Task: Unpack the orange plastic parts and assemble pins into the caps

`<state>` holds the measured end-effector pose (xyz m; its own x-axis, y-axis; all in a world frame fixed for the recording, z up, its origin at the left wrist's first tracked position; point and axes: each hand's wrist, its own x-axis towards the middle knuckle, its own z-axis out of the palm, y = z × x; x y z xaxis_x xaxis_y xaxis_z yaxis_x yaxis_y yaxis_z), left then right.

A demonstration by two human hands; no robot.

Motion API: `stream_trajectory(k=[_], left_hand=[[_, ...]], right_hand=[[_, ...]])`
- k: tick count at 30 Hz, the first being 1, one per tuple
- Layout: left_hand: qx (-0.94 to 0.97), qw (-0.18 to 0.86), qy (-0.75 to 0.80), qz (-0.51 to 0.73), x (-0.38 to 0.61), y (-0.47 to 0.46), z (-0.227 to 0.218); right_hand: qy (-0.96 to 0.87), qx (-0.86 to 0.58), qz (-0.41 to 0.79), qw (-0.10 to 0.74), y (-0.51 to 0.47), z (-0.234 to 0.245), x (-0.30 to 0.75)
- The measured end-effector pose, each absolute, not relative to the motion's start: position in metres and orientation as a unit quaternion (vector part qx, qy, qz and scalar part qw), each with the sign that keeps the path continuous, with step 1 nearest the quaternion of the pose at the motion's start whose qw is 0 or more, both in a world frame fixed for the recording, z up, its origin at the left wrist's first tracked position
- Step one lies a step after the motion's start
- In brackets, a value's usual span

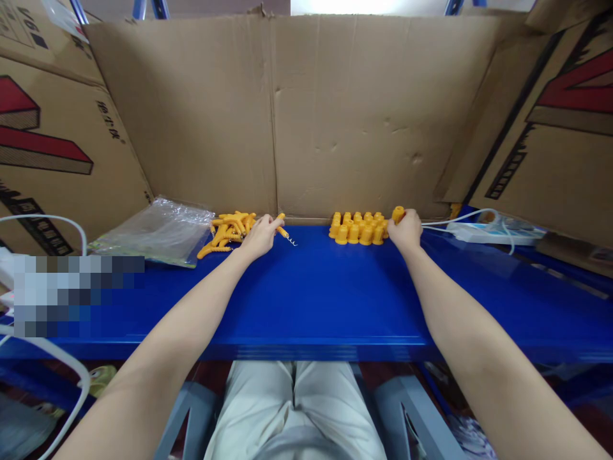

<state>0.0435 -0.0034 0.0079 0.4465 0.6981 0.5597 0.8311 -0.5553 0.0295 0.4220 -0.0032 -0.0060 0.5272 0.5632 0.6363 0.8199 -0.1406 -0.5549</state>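
Head view: left hand (260,236), 9 o'clock of centre, pinches a corkscrew (284,232); right hand (407,230), 3 o'clock, grips a yellow cup (398,214); picking seems underway, joining likely called for.

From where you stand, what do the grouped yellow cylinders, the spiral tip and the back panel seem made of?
Yellow cylinders: probably plastic, satin, evenly coloured. Spiral tip: likely metal, silvery glint. Back panel: cardboard, matte brown, creased and dented.
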Motion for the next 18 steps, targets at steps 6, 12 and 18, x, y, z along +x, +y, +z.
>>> stream_trajectory(k=[6,12,18], left_hand=[[-0.83,0.147,-0.468,-0.267,0.046,-0.009,0.012],[-0.821,0.177,-0.47,-0.271,0.051,-0.016,0.015],[-0.832,0.174,-0.465,-0.248,0.054,-0.02,0.016]], right_hand=[[-0.529,-0.62,-0.22,0.535,-0.001,0.012,0.396],[-0.655,-0.535,-0.213,0.488,-0.018,0.024,0.343],[-0.826,-0.416,-0.158,0.346,-0.025,0.011,0.312]])
